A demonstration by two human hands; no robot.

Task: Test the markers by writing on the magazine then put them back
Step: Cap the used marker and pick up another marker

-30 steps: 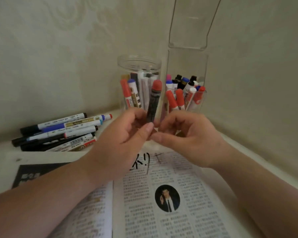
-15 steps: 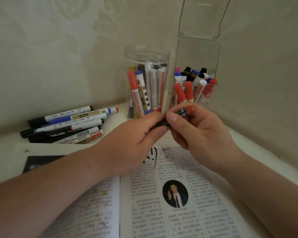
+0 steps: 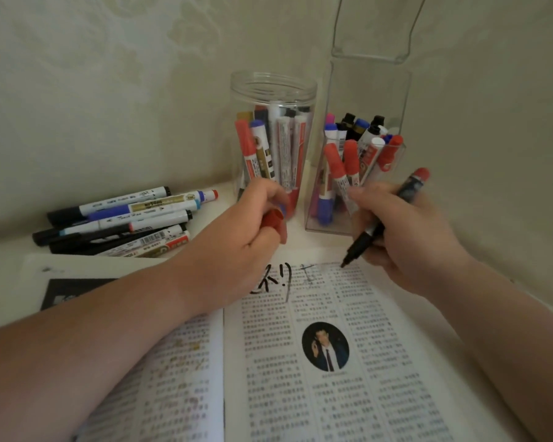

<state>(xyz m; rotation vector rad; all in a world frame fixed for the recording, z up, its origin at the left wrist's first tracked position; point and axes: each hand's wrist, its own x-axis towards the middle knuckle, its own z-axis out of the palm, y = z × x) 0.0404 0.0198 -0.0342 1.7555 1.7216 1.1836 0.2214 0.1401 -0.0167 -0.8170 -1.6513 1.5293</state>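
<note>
At far left, a loose pile of markers (image 3: 118, 218) lies on the pale worktop (image 3: 4, 260) against the wall. I count seven, but they overlap, so the count is not firm.

Next is my left hand (image 3: 237, 240), its fingers (image 3: 262, 194) curled round one red cap (image 3: 272, 220), just in front of one round clear jar (image 3: 273, 87). The jar stands upright with roughly eight stored markers (image 3: 281, 138) in it. One red-capped and one blue-capped stand at the front, and the rest crowd too closely for a sure tally.

Beneath both my forearms one magazine (image 3: 300, 393) lies open, showing two pages of dense print. The right-hand page carries one oval portrait photo (image 3: 325, 346) and a few black handwritten strokes (image 3: 278, 279) at its top.

Just right of the jar stands one square clear holder (image 3: 396, 90). It has three red-capped markers (image 3: 351, 154) at the front and about eight more behind them, capped blue, black, pink and white.

At right, my right hand (image 3: 409, 244) has one uncapped black marker (image 3: 409, 189) in a writing grip. The fingers (image 3: 374, 199) pinch the barrel, red end up, tip down. The tip sits at the top edge of the right-hand page, just right of the strokes. I cannot tell whether it touches the paper.
</note>
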